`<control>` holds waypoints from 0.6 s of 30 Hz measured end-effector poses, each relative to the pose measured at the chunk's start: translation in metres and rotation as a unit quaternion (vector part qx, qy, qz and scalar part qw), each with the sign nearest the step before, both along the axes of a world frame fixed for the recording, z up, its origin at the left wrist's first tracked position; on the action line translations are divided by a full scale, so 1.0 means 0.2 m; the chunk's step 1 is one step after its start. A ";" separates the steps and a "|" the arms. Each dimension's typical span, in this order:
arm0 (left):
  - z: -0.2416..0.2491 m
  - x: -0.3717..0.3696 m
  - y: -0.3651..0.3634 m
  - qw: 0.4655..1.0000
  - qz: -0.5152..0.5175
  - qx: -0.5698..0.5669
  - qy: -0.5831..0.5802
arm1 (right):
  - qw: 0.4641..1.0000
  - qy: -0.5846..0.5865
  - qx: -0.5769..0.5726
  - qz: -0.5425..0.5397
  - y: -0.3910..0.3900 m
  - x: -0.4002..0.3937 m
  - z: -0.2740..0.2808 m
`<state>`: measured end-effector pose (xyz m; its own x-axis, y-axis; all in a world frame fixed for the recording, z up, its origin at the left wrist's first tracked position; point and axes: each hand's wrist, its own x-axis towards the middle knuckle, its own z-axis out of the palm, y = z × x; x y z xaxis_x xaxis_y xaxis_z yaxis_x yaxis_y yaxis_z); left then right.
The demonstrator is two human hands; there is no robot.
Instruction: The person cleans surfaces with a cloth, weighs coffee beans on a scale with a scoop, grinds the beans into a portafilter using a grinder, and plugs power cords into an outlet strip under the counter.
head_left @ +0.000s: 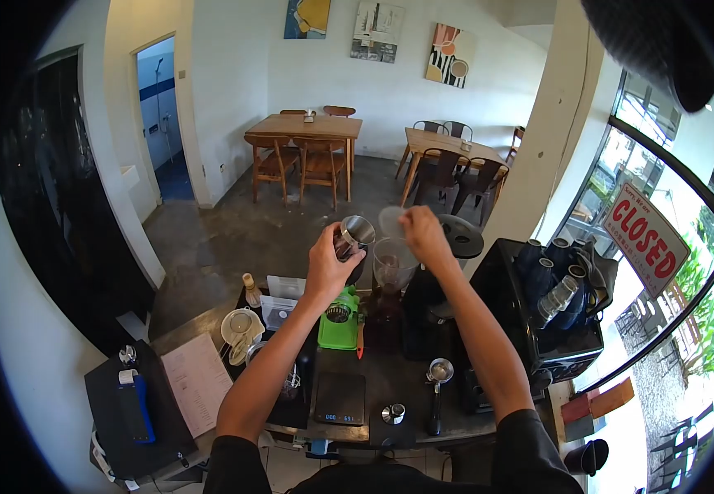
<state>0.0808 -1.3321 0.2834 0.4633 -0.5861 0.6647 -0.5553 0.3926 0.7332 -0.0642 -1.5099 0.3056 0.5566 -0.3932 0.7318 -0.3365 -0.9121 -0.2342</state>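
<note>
Lead: Where is the metal cup (358,230) lying relative to the grip?

Second: It is sitting inside the left hand (331,270), whose fingers and thumb are wrapping around its side below the rim. The hand is clamping firmly; the mouth is facing upward and is showing a shiny inner wall.

Lead: And the right hand (425,236)?

Second: Its fingertips are pinching a clear lid (390,220) at the right edge. The lid is hanging above the clear hopper (393,265), which is standing just right of the cup. Whether lid and hopper rim are touching, I am not able to tell.

Lead: Surroundings?

Second: Beneath the left hand, a green container (339,336) is standing on the counter, with an orange-tipped brush (360,339) lying just beside it. Nearer the person, a black scale (340,401) is showing lit digits; a tamper (393,414) and a portafilter (438,387) are resting to its right.

Lead: Obstructions?

Second: The left forearm is crossing over the counter's left part and is hiding some items. The right forearm is passing in front of the black-topped machine (460,235). A large black machine (501,284), bearing dark cups (569,306), is standing farther right.
</note>
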 end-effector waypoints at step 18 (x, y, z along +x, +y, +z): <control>0.09 0.02 -0.26 0.892 0.109 0.108 -0.424 | 0.970 -0.221 0.083 -0.058 0.11 -0.37 0.26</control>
